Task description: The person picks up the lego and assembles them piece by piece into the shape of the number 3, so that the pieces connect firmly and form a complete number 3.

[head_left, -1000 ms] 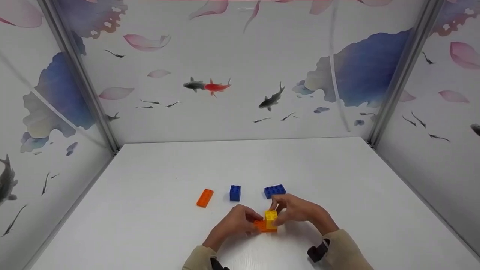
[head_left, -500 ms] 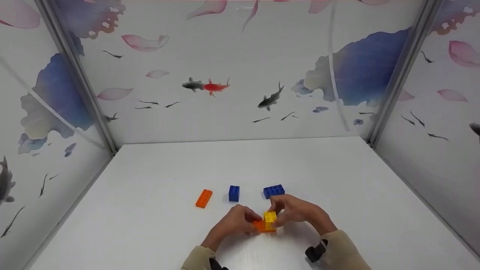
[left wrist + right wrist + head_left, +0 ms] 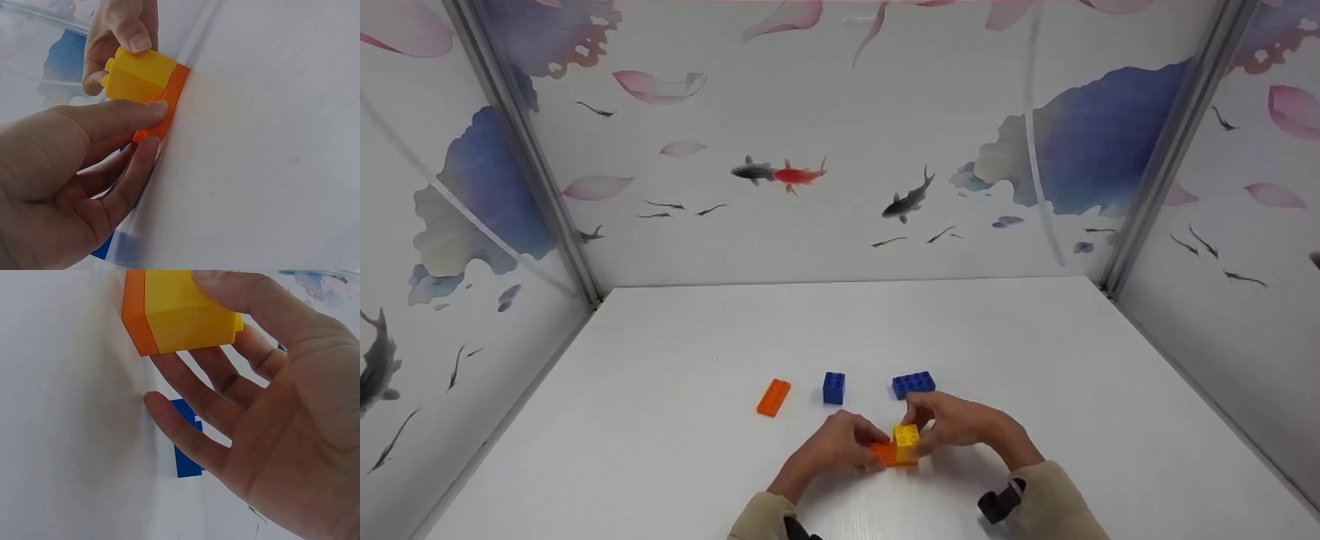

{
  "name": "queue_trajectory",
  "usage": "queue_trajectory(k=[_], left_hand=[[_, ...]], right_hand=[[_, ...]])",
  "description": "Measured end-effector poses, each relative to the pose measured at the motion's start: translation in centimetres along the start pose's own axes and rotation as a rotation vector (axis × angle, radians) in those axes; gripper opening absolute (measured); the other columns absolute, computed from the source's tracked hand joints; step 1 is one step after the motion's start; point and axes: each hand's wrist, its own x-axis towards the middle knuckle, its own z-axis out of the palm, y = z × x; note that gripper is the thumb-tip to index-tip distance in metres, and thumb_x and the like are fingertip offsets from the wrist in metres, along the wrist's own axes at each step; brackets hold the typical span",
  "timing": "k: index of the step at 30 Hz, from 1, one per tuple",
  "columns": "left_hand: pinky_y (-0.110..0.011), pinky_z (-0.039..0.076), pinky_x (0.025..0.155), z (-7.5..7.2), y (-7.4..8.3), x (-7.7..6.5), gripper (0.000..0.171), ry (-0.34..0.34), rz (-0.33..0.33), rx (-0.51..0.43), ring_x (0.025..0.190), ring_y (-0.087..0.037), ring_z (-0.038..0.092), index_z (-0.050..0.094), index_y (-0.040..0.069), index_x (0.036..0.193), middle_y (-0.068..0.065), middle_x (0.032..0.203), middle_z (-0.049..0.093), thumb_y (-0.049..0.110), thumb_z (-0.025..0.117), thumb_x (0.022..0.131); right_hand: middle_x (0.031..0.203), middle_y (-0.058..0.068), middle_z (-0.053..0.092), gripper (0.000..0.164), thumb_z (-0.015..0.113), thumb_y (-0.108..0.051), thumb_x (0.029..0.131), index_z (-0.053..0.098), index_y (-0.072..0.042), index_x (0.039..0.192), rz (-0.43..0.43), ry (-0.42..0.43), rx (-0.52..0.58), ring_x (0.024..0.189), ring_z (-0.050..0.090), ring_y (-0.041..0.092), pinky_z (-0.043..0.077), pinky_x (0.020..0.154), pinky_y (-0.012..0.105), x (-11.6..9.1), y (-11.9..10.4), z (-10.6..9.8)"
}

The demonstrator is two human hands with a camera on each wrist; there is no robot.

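Closes in on the left with a white panel (image 3: pixel 472 315), printed with a blue-and-grey wash and a dark fish, and crossed by a pale streak. Turns the far left corner at a grey metal post (image 3: pixel 523 142). Continues along a white far wall (image 3: pixel 840 225), decorated with pink petals, a black fish and a red one overlapping near the middle, another dark fish to their right, then a large blue wash. Meets, below, a white tabletop (image 3: pixel 675 337), smooth, with faint reflections on the near side.

Carries there, from the left, a loose orange plate (image 3: pixel 773 397), flat and slightly aslant. Reaches in from the near side with a left hand (image 3: pixel 840 442) in a beige sleeve (image 3: pixel 761 517), pinching the left part of a second orange plate (image 3: pixel 885 454) between thumb and fingers. Bears a small blue brick (image 3: pixel 834 388), studs up, beyond that hand. Supports a yellow brick (image 3: pixel 906 442) upright on the right end of the second orange plate, at the near centre of the tabletop. Shows a long blue brick (image 3: pixel 913 385) just beyond. Grasps the yellow brick with a right hand (image 3: pixel 960 424), thumb on one side, fingers on another. Finishes with a black device (image 3: pixel 997 506) by the right wrist, a right-hand post (image 3: pixel 1176 139), and a petal-printed right panel (image 3: pixel 1222 337).
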Motion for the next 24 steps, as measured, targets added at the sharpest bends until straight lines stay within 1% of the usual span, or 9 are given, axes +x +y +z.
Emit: queue_trajectory(k=[3, 5, 6, 8, 11, 14, 17, 20, 24], left_hand=[[-0.031, 0.061, 0.075, 0.1, -0.1, -0.1, 0.025, -0.003, -0.004, 0.004, 0.081, -0.015, 0.064, 0.079, 0.013, 0.106, 0.001, 0.099, 0.075, 0.005, 0.079, 0.083], [-0.031, 0.061, 0.076, 0.1, 0.0, -0.1, 0.025, -0.007, -0.008, 0.003, 0.081, -0.014, 0.065, 0.078, 0.014, 0.107, 0.001, 0.099, 0.075, 0.005, 0.079, 0.083], [-0.03, 0.061, 0.076, 0.1, 0.0, -0.1, 0.025, -0.008, -0.013, -0.003, 0.081, -0.014, 0.065, 0.078, 0.014, 0.107, 0.001, 0.099, 0.075, 0.005, 0.079, 0.084], [-0.03, 0.061, 0.076, 0.2, 0.1, -0.1, 0.025, -0.006, -0.023, -0.013, 0.081, -0.014, 0.065, 0.078, 0.014, 0.106, 0.001, 0.099, 0.074, 0.005, 0.079, 0.083], [-0.03, 0.061, 0.076, 0.1, 0.3, -0.1, 0.024, -0.001, -0.034, -0.015, 0.081, -0.014, 0.064, 0.078, 0.014, 0.106, 0.001, 0.099, 0.074, 0.006, 0.079, 0.083], [-0.029, 0.061, 0.077, 0.1, 0.3, 0.0, 0.025, -0.001, -0.044, -0.015, 0.082, -0.014, 0.064, 0.078, 0.015, 0.106, 0.001, 0.1, 0.074, 0.006, 0.08, 0.083], [-0.03, 0.061, 0.078, 0.2, 0.2, 0.1, 0.025, 0.0, -0.05, -0.014, 0.084, -0.015, 0.064, 0.078, 0.015, 0.106, 0.001, 0.101, 0.073, 0.006, 0.08, 0.083], [-0.031, 0.061, 0.078, 0.2, 0.2, 0.1, 0.024, 0.003, -0.057, -0.016, 0.084, -0.015, 0.064, 0.078, 0.016, 0.105, 0.001, 0.101, 0.073, 0.007, 0.08, 0.083], [-0.031, 0.06, 0.078, 0.1, 0.3, 0.1, 0.024, 0.003, -0.06, -0.017, 0.085, -0.015, 0.064, 0.078, 0.016, 0.105, 0.001, 0.101, 0.073, 0.008, 0.08, 0.083]], right_hand=[[0.116, 0.004, 0.071, 0.025, 0.077, -0.024, 0.088, 0.066, -0.014, 0.108, -0.022, -0.016, -0.013, 0.11, 0.066, 0.025, 0.053, 0.102, 0.05, -0.5, 0.1, -0.5], [0.119, 0.005, 0.071, 0.026, 0.074, -0.027, 0.09, 0.069, -0.013, 0.112, -0.034, 0.004, -0.027, 0.113, 0.066, 0.026, 0.053, 0.102, 0.05, -0.8, 0.4, -1.0], [0.119, 0.006, 0.072, 0.027, 0.073, -0.028, 0.092, 0.07, -0.013, 0.114, -0.038, 0.03, -0.036, 0.113, 0.066, 0.027, 0.054, 0.101, 0.05, -0.9, 0.6, -1.3], [0.118, 0.007, 0.071, 0.03, 0.071, -0.031, 0.093, 0.071, -0.012, 0.116, -0.031, 0.11, -0.048, 0.111, 0.065, 0.026, 0.054, 0.1, 0.05, -1.0, 1.0, -1.7], [0.117, 0.007, 0.071, 0.033, 0.07, -0.034, 0.093, 0.07, -0.01, 0.117, -0.024, 0.275, -0.058, 0.111, 0.064, 0.026, 0.053, 0.101, 0.051, -0.8, 1.7, -2.1], [0.119, 0.008, 0.07, 0.032, 0.072, -0.031, 0.093, 0.069, -0.011, 0.118, 0.001, 0.431, -0.034, 0.115, 0.064, 0.029, 0.052, 0.103, 0.051, -0.3, 2.5, -2.2], [0.126, 0.012, 0.068, 0.035, 0.072, -0.027, 0.093, 0.067, -0.01, 0.123, 0.029, 0.527, 0.004, 0.123, 0.061, 0.034, 0.051, 0.105, 0.052, 0.2, 3.3, -2.3], [0.134, 0.012, 0.064, 0.041, 0.072, -0.026, 0.092, 0.064, -0.01, 0.13, 0.073, 0.567, 0.053, 0.128, 0.058, 0.035, 0.048, 0.107, 0.052, 0.7, 3.7, -2.5], [0.141, 0.013, 0.059, 0.049, 0.073, -0.026, 0.091, 0.059, -0.012, 0.136, 0.106, 0.549, 0.103, 0.134, 0.053, 0.037, 0.045, 0.11, 0.055, 1.3, 4.1, -3.1]])
